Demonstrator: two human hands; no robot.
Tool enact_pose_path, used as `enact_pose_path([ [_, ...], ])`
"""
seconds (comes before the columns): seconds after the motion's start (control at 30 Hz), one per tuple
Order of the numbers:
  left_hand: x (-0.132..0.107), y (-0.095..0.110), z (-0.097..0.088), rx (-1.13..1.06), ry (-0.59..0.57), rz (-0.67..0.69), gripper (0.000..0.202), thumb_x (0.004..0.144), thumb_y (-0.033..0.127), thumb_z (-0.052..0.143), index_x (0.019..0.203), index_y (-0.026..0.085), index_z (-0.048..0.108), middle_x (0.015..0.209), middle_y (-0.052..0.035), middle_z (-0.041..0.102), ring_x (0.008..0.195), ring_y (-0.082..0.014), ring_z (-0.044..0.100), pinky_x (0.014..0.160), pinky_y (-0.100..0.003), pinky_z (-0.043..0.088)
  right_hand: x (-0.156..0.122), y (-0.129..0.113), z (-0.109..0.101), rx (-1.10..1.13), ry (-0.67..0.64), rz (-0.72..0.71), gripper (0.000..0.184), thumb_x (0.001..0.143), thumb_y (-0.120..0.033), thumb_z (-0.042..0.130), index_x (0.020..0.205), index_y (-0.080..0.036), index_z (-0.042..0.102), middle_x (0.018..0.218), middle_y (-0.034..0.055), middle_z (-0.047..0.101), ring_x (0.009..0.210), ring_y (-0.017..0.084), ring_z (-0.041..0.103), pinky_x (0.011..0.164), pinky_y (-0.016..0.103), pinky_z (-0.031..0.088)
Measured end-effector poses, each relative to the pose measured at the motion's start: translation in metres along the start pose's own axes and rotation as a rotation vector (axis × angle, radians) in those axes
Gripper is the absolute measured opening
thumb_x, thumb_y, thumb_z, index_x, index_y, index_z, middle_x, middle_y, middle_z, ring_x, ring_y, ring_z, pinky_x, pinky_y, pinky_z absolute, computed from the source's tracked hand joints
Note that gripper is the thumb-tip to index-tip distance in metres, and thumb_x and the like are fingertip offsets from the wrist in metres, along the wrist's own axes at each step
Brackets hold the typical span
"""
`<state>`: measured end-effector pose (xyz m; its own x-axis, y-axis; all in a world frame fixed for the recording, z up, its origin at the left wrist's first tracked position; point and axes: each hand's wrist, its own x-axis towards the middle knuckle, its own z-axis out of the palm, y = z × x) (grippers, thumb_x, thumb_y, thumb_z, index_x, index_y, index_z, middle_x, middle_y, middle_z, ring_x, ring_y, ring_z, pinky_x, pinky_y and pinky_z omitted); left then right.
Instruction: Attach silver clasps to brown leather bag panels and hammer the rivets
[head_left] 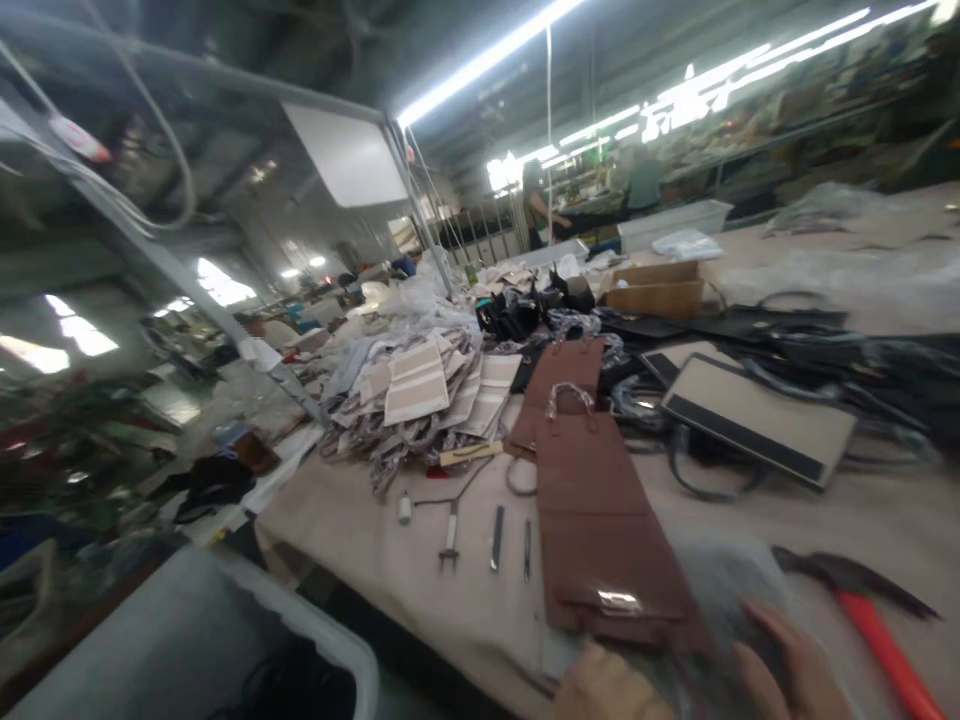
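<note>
A long brown leather bag piece (600, 500) lies flat on the table, with a shiny metal clasp (619, 601) near its close end. My left hand (607, 687) is closed at that near edge, its fingers partly out of frame and blurred, and appears to grip the leather. To the right, my right hand (791, 665) is over crumpled clear plastic (731, 570), its thumb and fingers apart; motion blurs it. A hammer (874, 610) with a red handle lies beyond that hand. Left of the leather are a dark flat bar (497, 538) and a thin dark tool (527, 550).
A pile of beige bag panels (420, 385) stands at the back left. Beige-and-black bag pieces (757, 415) and a cardboard box (656, 288) are farther right. A grey-white bin (172, 640) stands below the table's left edge. A metal pole (187, 255) slants at left.
</note>
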<state>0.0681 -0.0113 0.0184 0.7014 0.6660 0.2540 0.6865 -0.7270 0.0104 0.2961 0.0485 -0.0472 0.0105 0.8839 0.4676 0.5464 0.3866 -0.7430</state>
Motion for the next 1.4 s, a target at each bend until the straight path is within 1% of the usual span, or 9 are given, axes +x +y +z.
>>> enact_pose_path([
  [0.03,-0.013,0.023,0.007,-0.013,-0.033,0.005,0.014,0.085,0.022,0.066,0.075,0.017,0.057,0.062,-0.0013,0.053,0.056,-0.0144,0.047,0.055,-0.03,0.034,0.0,-0.009,-0.009,0.014,-0.016,0.039,0.041,0.094,-0.05,0.051,0.126,-0.026,0.057,0.127,0.013,0.064,0.118,0.034,0.062,0.099,0.056,0.051],
  [0.1,-0.033,0.058,0.005,-0.086,-0.09,-0.033,0.013,0.083,0.026,0.067,0.084,0.016,0.057,0.075,-0.0051,0.059,0.068,-0.0187,0.054,0.062,-0.033,0.039,0.001,-0.027,-0.018,0.034,-0.044,0.075,0.041,0.097,-0.051,0.047,0.125,-0.023,0.057,0.129,0.0128,0.063,0.121,0.031,0.06,0.104,0.053,0.049],
  [0.23,-0.047,0.078,-0.018,-0.23,-0.214,-0.015,0.011,0.084,0.018,0.06,0.093,0.016,0.054,0.088,-0.0069,0.061,0.081,-0.0222,0.055,0.073,-0.036,0.043,-0.001,-0.045,-0.015,-0.007,-0.152,-0.001,0.038,0.095,-0.049,0.05,0.118,-0.02,0.061,0.125,0.0151,0.063,0.122,0.031,0.056,0.106,0.053,0.044],
  [0.33,-0.045,0.079,-0.025,-0.231,-0.267,-0.008,0.011,0.087,0.014,0.055,0.097,0.016,0.055,0.089,-0.0071,0.06,0.082,-0.0234,0.054,0.074,-0.038,0.043,-0.008,-0.052,-0.015,-0.116,-0.281,-0.08,0.033,0.092,-0.044,0.056,0.112,-0.02,0.064,0.127,0.0155,0.061,0.121,0.032,0.054,0.105,0.054,0.041],
  [0.5,-0.041,0.077,-0.024,-0.228,-0.259,0.0,0.01,0.088,0.012,0.053,0.097,0.016,0.056,0.09,-0.0065,0.06,0.084,-0.0236,0.053,0.076,-0.039,0.044,-0.01,-0.067,-0.018,-0.238,-0.411,-0.153,0.034,0.086,-0.038,0.063,0.114,-0.019,0.066,0.132,0.015,0.056,0.122,0.033,0.049,0.105,0.053,0.037],
  [0.8,-0.043,0.069,-0.022,-0.223,-0.289,0.007,0.011,0.089,0.012,0.053,0.098,0.015,0.059,0.091,-0.0068,0.063,0.086,-0.023,0.055,0.081,-0.038,0.045,-0.006,-0.081,-0.008,-0.293,-0.469,-0.226,0.026,0.087,-0.034,0.066,0.109,-0.021,0.068,0.133,0.013,0.057,0.13,0.035,0.043,0.111,0.057,0.029],
  [1.03,-0.045,0.063,-0.014,-0.26,-0.233,0.025,0.01,0.088,0.011,0.055,0.097,0.014,0.058,0.089,-0.0071,0.063,0.087,-0.0228,0.055,0.079,-0.037,0.044,-0.003,-0.089,-0.001,-0.327,-0.543,-0.301,0.029,0.089,-0.036,0.065,0.114,-0.022,0.066,0.132,0.0124,0.059,0.131,0.033,0.045,0.116,0.057,0.02],
  [1.23,-0.043,0.058,-0.012,-0.279,-0.18,0.037,0.014,0.09,0.012,0.056,0.102,0.012,0.061,0.094,-0.0093,0.066,0.093,-0.0232,0.057,0.087,-0.036,0.045,0.005,-0.102,0.014,-0.365,-0.595,-0.362,0.031,0.091,-0.04,0.066,0.115,-0.021,0.066,0.129,0.0119,0.061,0.123,0.032,0.049,0.115,0.056,0.021],
  [1.4,-0.037,0.055,-0.011,-0.3,-0.191,0.055,0.013,0.089,0.014,0.058,0.101,0.011,0.062,0.093,-0.0092,0.065,0.09,-0.0235,0.057,0.085,-0.036,0.046,0.008,-0.099,0.026,-0.32,-0.573,-0.341,0.029,0.09,-0.038,0.065,0.115,-0.023,0.066,0.13,0.0119,0.06,0.123,0.032,0.049,0.111,0.055,0.027],
])
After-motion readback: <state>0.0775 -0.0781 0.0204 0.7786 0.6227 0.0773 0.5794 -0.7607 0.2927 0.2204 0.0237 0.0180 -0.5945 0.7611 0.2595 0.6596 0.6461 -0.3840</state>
